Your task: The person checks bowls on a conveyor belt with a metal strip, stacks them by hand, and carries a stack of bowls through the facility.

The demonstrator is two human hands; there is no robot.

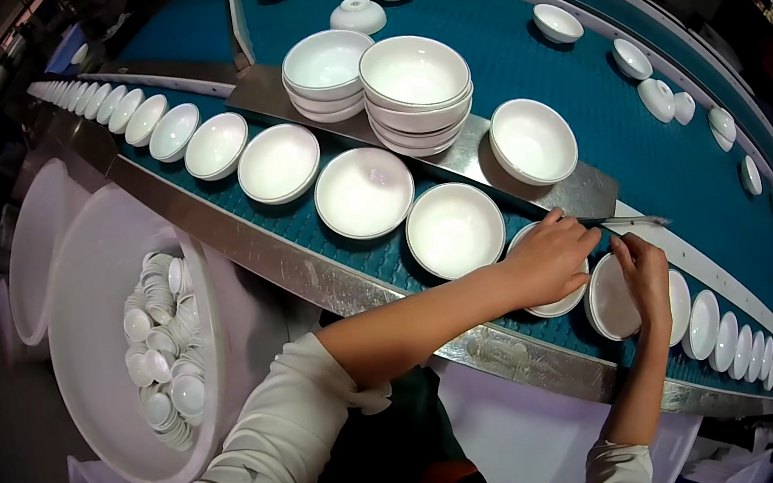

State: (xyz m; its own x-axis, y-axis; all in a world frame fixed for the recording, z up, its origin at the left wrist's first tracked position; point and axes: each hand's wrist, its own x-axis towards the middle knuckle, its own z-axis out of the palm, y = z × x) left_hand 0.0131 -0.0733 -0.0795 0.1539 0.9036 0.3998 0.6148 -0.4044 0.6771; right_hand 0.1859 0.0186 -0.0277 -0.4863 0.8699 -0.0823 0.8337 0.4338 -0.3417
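Sleeve (263,450), bowl (548,305) under left hand (551,258), 2nd bowl (609,300) partly under right hand (647,277)

A hand could pass over the broad teal ribbed far belt (607,109). Tall stacks of white round bowls (414,72) obstruct the silver metal ledge (589,191); closely spaced single white round bowls (365,195) line the near teal belt (387,259).

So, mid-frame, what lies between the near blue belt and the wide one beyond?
In the head view, a metal plate bearing the left bowl stack, the right bowl stack and a single bowl.
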